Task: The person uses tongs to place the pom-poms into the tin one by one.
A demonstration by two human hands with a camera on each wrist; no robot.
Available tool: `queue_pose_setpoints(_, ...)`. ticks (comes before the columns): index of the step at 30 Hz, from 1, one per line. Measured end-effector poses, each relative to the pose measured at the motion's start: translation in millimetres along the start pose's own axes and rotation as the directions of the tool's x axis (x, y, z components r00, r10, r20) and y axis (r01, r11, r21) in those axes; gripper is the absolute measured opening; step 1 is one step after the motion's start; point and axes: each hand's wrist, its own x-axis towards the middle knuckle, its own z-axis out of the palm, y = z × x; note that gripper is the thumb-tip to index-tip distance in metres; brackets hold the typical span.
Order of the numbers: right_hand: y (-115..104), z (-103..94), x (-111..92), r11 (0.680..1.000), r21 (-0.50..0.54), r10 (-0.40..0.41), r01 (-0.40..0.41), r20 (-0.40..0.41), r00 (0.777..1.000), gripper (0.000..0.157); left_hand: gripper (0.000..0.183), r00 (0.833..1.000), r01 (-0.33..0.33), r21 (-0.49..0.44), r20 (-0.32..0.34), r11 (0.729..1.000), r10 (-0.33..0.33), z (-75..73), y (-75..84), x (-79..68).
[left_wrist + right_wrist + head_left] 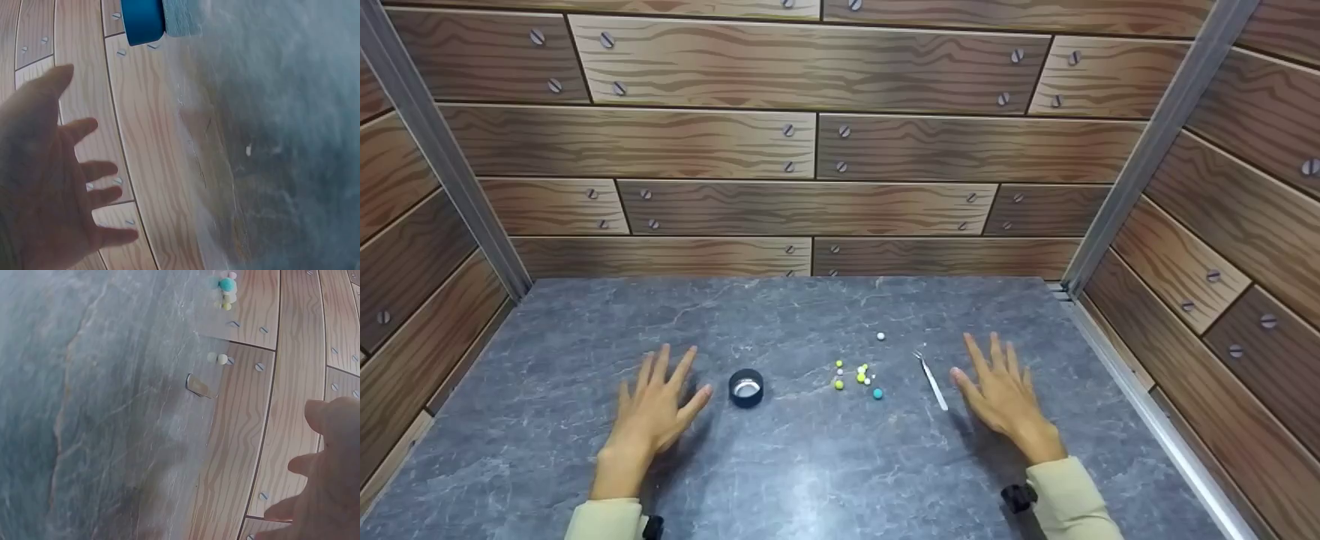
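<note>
My left hand (654, 411) hovers over the left of the table, palm down with fingers spread, holding nothing. Just right of its thumb stands a small dark round container (746, 403), its top uncovered; it looks blue in the left wrist view (143, 22). My right hand (1002, 394), also spread and holding nothing, is over the right side. Silvery tweezers (934, 386) lie left of its thumb, tips pointing away from me. Between container and tweezers are several small beads, among them a yellow-green bead (839, 385), a blue bead (877, 394) and a white bead (880, 337) farther back.
The grey marbled table (795, 465) meets a wood-patterned back wall (720, 206). Similar panels rise on both sides, with a metal post (1147, 142) in the back right corner and a metal rail (1166, 435) along the right edge.
</note>
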Motion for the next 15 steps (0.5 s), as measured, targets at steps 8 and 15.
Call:
queue_pose_setpoints(8, -2, -1.4, -1, 0.996, 0.035, -0.087, 0.087, -0.008, 0.996, 0.066, 0.078, 0.994, -0.086, -0.178, 0.052, 0.98, 0.096, 9.2, 2.8, 7.6)
queue_pose_setpoints(15, -5, -2.5, -1, 0.98, 0.112, -0.165, 0.165, -0.01, 0.986, 0.066, 0.078, 0.985, -0.149, -0.347, 0.033, 0.926, 0.171, 18.3, 12.8, 17.0)
